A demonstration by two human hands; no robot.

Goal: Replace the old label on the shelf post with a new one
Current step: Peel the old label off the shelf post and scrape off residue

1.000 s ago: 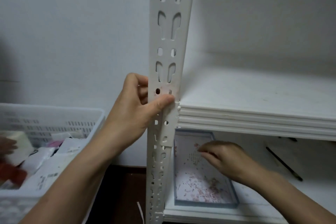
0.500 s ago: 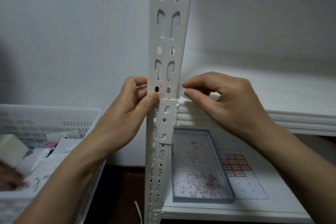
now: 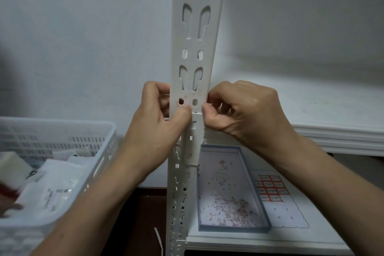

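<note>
"Since the job centres on the shelf post (image 3: 193, 48), where is it, and what lies round it?" the trainee asks.

"Upright at centre, near the viewer. Left of it stands a white basket (image 3: 62, 141). Right of it, the lower shelf (image 3: 270, 238) carries a shallow tray (image 3: 234, 229) of paper scraps, with a label sheet (image 3: 272, 190) just beside the tray's right wall."

"And the hands?"

"Left hand (image 3: 158, 122) grips the post's left edge, thumb pressed on the front face. Right hand (image 3: 245, 110) has curled fingers pinching at the right edge; whether a scrap sits between them cannot be told. Between the two thumbs lies the old label (image 3: 190, 97), visible only as reddish residue beside two holes."

"How will it handle?"

"Judged from appearance: the post is rigid, so brace against it freely. The residue looks thin and flaky; lift it at a free edge with a fingernail. A replacement off the sheet should be light and limp; hold it by one corner."
</note>
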